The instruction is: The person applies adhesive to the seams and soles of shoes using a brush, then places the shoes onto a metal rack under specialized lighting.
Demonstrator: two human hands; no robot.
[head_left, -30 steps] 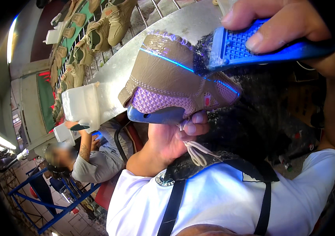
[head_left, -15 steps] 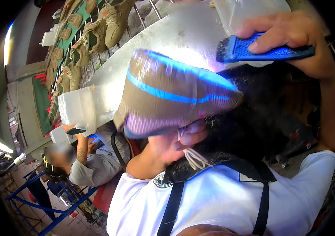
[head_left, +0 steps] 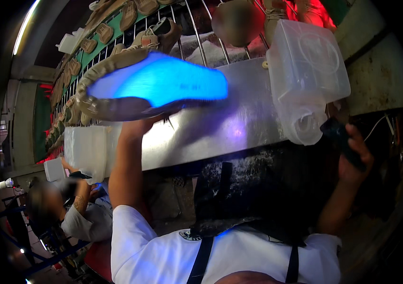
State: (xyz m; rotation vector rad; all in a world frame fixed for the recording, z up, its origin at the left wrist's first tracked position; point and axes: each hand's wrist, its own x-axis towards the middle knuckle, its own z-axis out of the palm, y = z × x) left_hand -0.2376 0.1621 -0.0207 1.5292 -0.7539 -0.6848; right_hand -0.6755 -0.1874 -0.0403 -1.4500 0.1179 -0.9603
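A tan shoe upper (head_left: 99,111) is held up at the left, above the metal table. Its underside faces me and shows bright blue under the light. My left hand (head_left: 150,124) grips it from below; the shoe hides most of the fingers. Far to the right, beside a clear plastic container, my right hand (head_left: 354,158) is closed around a brush (head_left: 342,141) that looks dark here. The brush is well apart from the shoe.
The metal table (head_left: 253,90) carries a clear plastic container (head_left: 305,61) at right and another (head_left: 85,146) at left. Beyond its far edge, a metal-bar rack (head_left: 197,35) holds several tan shoes (head_left: 156,35). A co-worker (head_left: 85,213) sits at the lower left.
The shoe has moved left and up, and its underside has turned toward me. My right hand has lowered the brush, away from the shoe. The view has shifted, showing the right container.
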